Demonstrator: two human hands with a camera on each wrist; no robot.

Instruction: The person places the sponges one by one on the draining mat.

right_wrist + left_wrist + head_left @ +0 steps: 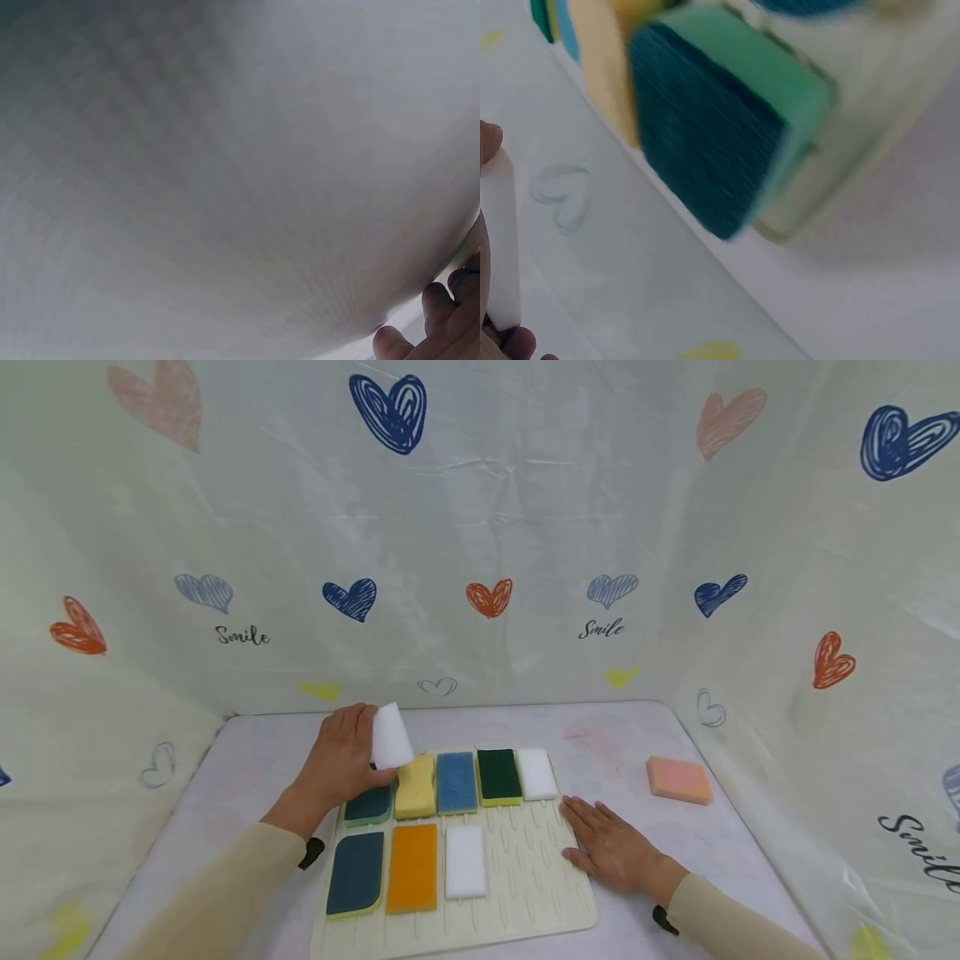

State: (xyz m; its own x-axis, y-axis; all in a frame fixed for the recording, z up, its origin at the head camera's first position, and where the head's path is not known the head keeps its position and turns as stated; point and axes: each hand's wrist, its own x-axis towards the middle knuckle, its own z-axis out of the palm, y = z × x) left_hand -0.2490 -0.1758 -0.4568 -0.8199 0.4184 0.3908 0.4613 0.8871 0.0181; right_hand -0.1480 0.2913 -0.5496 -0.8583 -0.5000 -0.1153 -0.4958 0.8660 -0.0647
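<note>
My left hand (pixel 337 764) holds a white sponge block (pixel 392 737) tilted above the back left of a cream ridged mat (pixel 536 881). Below that hand, partly hidden, lies a teal-and-green scouring sponge (pixel 367 804); the left wrist view shows its dark scrubbing face (pixel 705 127). Along the mat's back row follow a yellow sponge (pixel 416 787), a blue one (pixel 457 782), a dark green one (pixel 499 774) and a white one (pixel 537 774). In front lie dark blue (pixel 356 872), orange (pixel 412 868) and white (pixel 466 862) sponges. My right hand (pixel 618 852) rests, fingers extended, at the mat's right edge.
A pink-and-orange sponge (pixel 679 779) lies apart on the right side of the pale table (pixel 510 725). A white curtain (pixel 480 535) printed with hearts encloses the back and sides. Blurred pale material fills most of the right wrist view.
</note>
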